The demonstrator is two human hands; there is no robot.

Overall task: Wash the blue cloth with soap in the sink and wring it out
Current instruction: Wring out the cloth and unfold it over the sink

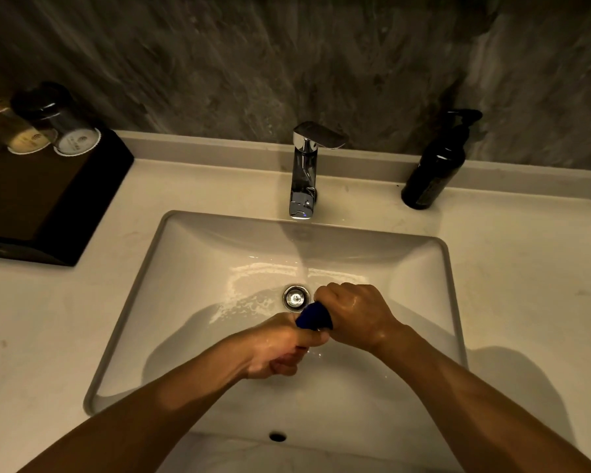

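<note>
A white rectangular sink (191,268) is set into a pale countertop (48,336), seen from above. Its basin holds a thin film of water with patches of foam around the round metal drain (296,297), and a stream of water runs down from the chrome faucet (304,172) at the middle of the sink's back edge. A small overflow hole (277,436) shows in the near wall.

Both bare hands meet over the middle of the basin, just in front of the drain. The left hand (280,349) is closed in a tight fist around one end of the blue cloth (314,315), and the right hand (352,310) is closed tightly around the other end. Only a short, bunched stretch of dark blue fabric shows between the two fists. Both hands look wet and shiny.

The countertop runs to a low raised ledge at the back, below a dark grey stone-patterned wall (253,63). The light is dim and warm.

Near the back right corner of the countertop stands a black pump bottle (435,165), well apart from the hands. At the back left corner sits a dark tray (65,206) carrying two upturned glasses (62,124) on paper coasters; they are blurred. Nothing lies between the hands and the faucet except the running water.
</note>
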